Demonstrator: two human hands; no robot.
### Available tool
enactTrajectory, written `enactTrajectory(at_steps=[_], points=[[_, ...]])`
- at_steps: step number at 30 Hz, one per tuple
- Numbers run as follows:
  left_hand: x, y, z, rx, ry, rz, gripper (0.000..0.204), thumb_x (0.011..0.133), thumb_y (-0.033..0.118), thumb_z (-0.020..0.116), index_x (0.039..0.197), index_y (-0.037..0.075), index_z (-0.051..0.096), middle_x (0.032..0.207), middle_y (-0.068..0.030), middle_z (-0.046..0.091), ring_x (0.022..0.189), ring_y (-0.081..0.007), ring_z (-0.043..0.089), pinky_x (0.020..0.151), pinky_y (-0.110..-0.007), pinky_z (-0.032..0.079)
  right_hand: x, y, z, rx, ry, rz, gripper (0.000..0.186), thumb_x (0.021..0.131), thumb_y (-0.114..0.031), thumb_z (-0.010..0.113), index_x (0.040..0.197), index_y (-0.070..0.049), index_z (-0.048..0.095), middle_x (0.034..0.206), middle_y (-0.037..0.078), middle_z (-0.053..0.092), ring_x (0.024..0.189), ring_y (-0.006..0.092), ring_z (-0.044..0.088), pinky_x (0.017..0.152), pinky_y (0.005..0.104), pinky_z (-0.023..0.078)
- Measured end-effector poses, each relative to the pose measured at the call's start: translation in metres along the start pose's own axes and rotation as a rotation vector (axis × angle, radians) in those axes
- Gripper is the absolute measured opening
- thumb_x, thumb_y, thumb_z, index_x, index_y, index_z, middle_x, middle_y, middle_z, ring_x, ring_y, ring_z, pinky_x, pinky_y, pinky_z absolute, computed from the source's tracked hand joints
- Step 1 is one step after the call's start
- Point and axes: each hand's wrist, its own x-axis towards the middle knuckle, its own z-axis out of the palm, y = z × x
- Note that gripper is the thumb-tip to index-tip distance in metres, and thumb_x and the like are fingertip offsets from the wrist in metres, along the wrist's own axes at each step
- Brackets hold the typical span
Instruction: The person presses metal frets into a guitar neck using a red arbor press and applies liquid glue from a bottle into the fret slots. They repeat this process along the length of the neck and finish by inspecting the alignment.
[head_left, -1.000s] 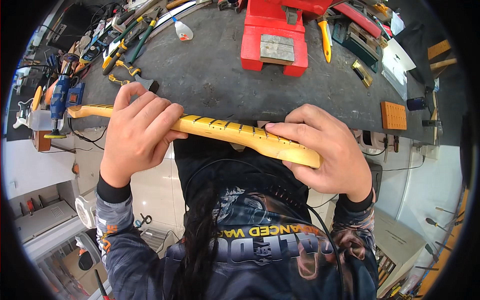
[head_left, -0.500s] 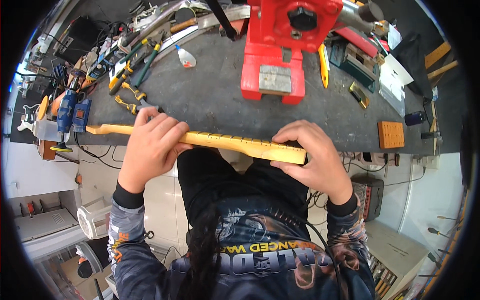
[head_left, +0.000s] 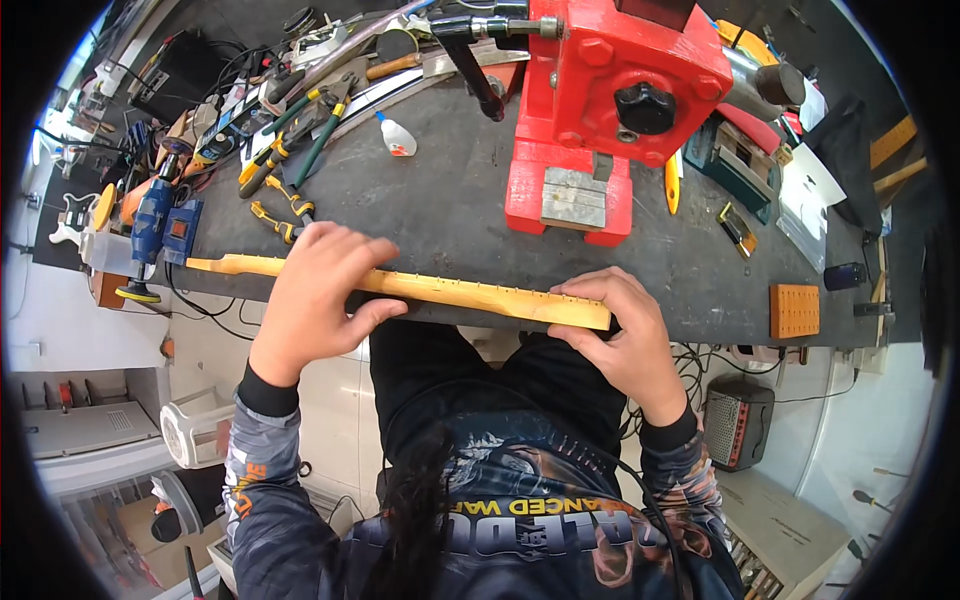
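Note:
A yellow wooden guitar neck [head_left: 470, 294] lies crosswise along the bench's near edge, its fretted side facing away and its narrow headstock end to the left. My right hand [head_left: 625, 335] is closed round the square heel end, fingers on the far side and thumb on the near side. My left hand [head_left: 325, 297] lies over the neck close to the headstock. Its thumb stands out, apart from the neck, and its fingers reach past the far side. That hand covers a stretch of the neck.
Beyond the neck stands a red vise-like machine [head_left: 610, 120] on the dark bench [head_left: 430, 215]. Yellow-handled pliers [head_left: 285, 215], a white dropper bottle [head_left: 397, 137] and a blue power tool [head_left: 152, 215] lie to the left. An orange block with holes [head_left: 795, 311] is at right.
My left hand has loosened, its thumb swinging out from the neck. The right hand keeps its hold on the heel. The bench items appear shifted down and right as the view moved.

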Motion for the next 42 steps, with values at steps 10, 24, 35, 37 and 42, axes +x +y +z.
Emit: enactTrajectory(at_steps=[10,24,35,37,42], points=[[0.075,-0.079,0.017,-0.542,0.128,-0.569,0.07,0.102,0.025,0.085,0.161,0.007,0.05,0.111,-0.0033,0.071,0.099,-0.0121,0.066,0.09,-0.03,0.055,-0.001,0.0,0.0,-0.013,0.009,-0.014,0.039,0.083,-0.017,0.095,0.115,-0.006,0.076,0.115,0.008,0.081,0.107,0.0325,0.074,0.097,0.0446,0.056],[0.099,-0.107,0.034,-0.283,0.025,-0.539,0.039,0.102,0.028,0.086,0.129,0.003,0.073,0.091,0.0021,0.065,0.085,-0.009,0.059,0.077,-0.029,0.049,-0.002,0.003,0.001,-0.043,-0.016,-0.015,0.04,0.084,-0.02,0.095,0.116,-0.007,0.075,0.115,0.007,0.079,0.107,0.0327,0.073,0.095,0.0445,0.054],[0.052,-0.005,0.003,-0.934,0.296,-0.468,0.029,0.101,0.016,0.079,0.122,0.003,0.064,0.113,-0.0093,0.077,0.093,-0.0115,0.068,0.085,-0.028,0.054,-0.004,0.001,-0.002,-0.042,-0.009,0.008,0.043,0.083,-0.016,0.095,0.118,-0.006,0.071,0.116,0.009,0.077,0.107,0.0345,0.072,0.095,0.0452,0.056],[0.03,0.009,0.011,-1.005,0.351,-0.438,0.03,0.103,0.019,0.076,0.125,0.002,0.063,0.113,-0.0103,0.076,0.089,-0.0117,0.064,0.082,-0.026,0.051,-0.005,0.0,-0.003,-0.035,-0.007,0.026,0.043,0.083,-0.015,0.095,0.118,-0.006,0.071,0.117,0.009,0.077,0.107,0.0348,0.072,0.095,0.0452,0.056],[-0.014,0.03,0.041,-1.047,0.501,-0.316,0.043,0.11,0.036,0.074,0.129,0.0,0.062,0.102,-0.007,0.061,0.084,-0.0141,0.054,0.074,-0.031,0.042,-0.007,0.003,-0.001,0.043,-0.009,0.052,0.049,0.085,-0.013,0.094,0.126,-0.006,0.068,0.118,0.01,0.077,0.11,0.035,0.073,0.097,0.0451,0.057]])
